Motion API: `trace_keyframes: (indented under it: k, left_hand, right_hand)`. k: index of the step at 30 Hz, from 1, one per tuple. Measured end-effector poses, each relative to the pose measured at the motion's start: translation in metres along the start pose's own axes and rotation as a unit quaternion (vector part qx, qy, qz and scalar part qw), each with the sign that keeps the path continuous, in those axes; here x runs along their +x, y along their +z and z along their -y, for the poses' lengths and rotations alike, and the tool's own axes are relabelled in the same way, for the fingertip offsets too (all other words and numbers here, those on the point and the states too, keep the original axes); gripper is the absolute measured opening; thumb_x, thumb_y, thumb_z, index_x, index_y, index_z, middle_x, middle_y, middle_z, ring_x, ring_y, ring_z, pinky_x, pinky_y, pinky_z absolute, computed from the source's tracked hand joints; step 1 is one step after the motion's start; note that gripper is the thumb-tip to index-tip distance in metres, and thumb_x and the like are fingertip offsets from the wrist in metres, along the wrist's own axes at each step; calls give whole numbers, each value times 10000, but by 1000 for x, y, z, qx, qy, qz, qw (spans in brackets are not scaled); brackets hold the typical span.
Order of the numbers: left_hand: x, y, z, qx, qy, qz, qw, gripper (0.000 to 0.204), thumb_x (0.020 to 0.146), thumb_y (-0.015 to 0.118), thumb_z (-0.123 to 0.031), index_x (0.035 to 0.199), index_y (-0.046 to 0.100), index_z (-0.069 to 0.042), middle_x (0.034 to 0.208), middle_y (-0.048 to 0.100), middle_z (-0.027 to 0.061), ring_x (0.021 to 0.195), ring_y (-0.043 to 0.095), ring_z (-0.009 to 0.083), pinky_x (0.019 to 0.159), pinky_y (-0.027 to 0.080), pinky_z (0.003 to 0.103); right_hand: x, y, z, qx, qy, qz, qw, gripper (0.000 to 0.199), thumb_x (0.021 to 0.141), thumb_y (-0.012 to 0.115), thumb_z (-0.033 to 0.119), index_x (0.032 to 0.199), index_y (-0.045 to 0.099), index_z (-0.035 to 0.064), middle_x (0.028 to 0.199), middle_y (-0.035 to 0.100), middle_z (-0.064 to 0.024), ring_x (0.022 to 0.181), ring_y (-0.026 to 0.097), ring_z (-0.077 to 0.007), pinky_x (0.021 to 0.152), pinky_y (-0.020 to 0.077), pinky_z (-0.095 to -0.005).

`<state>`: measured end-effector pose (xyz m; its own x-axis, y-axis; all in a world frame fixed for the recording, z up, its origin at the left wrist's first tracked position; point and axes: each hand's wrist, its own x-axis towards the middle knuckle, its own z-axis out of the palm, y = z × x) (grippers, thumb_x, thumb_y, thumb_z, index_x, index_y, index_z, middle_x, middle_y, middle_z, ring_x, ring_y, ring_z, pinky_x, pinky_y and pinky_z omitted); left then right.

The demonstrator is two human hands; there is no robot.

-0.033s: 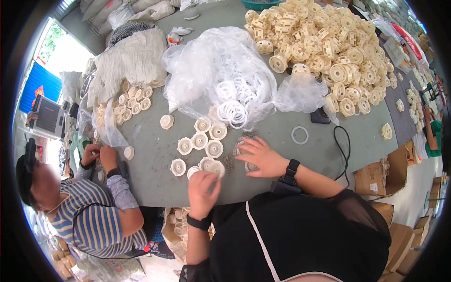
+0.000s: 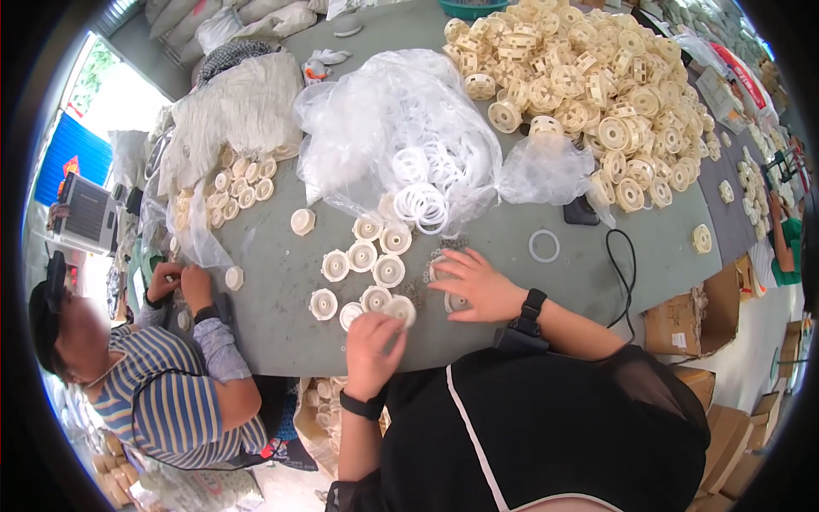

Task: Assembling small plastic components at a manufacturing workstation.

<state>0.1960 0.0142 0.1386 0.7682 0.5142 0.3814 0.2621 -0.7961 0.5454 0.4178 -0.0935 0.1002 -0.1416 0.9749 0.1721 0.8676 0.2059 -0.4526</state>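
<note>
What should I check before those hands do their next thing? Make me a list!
1. Left hand touching the round cream plastic cap: ok, fingers at its edge.
2. Grip on that cap firm: cannot tell.
3. Round pale piece under the right hand uncovered: not ok, the spread fingers partly hide it.
4. Flat white ring in plain sight: ok, lying alone on the grey table.
5. Thin black cable away from both hands: ok, off to the right.

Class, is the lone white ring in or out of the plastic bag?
Out: the white ring lies on the grey tabletop, apart from the plastic bag.
</note>
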Motion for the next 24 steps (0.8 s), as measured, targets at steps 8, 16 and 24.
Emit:
trace_keyframes:
  k: [8,16,24]
  left_hand:
    - [-7,9,-3,-10,82,131,988,199,651,664,-52,836,593,-78,808,550,35,816,536,234,732,414,347]
    - [-4,16,-1,7,51,144,988,226,658,666,-75,868,581,-81,872,550,40,874,525,240,755,411,358]
    - [10,3,4,-30,58,87,994,184,675,659,-70,841,582,-67,875,568,58,865,545,260,753,418,366]
  right_hand:
    - [-26,-23,-6,37,35,31,998,790,622,719,437,1282,412,131,1342,326,-136,1277,233,-343,1019,213,-491]
    - [-40,-40,-3,37,57,77,995,945,563,773,405,1346,311,145,1386,249,-166,1289,210,-351,1027,205,-488]
    - [-42,-8,-19,-15,117,-9,993,879,622,734,407,1333,316,102,1338,322,-175,1266,261,-355,1025,211,-494]
